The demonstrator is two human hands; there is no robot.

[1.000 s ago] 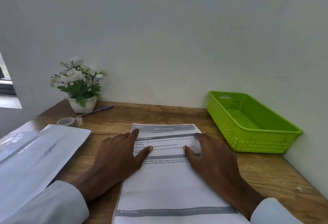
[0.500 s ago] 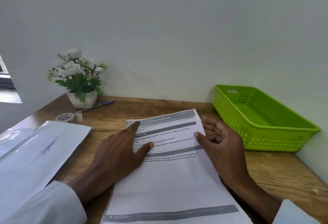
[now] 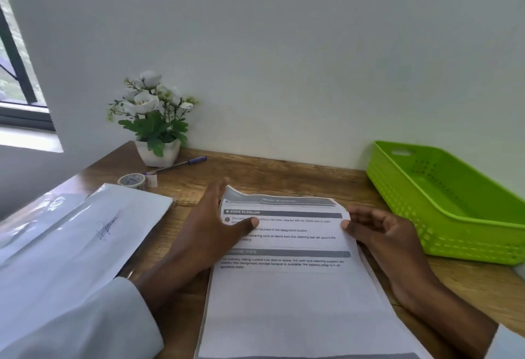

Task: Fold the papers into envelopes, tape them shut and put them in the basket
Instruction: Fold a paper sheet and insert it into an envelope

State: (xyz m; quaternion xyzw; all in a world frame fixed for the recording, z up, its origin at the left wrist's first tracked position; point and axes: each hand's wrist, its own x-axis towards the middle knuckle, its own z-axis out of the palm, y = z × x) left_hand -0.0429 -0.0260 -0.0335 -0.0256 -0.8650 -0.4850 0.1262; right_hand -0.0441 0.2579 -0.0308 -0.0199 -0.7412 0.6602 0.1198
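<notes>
A white potted flower plant [image 3: 154, 119] stands at the wooden counter's [image 3: 284, 176] back left. A purple-capped pen [image 3: 177, 164] lies just beside it.

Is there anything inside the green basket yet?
No, the green basket shows only its bare perforated floor, with no envelope in it.

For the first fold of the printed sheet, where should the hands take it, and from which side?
Probably at the two far corners of the printed sheet, each hand from its own side. That far edge already curls up off the desk, so fingers can slip under it. The left hand holds the left edge, thumb on top; the right hand pinches the right edge. The near end lies flat.
</notes>
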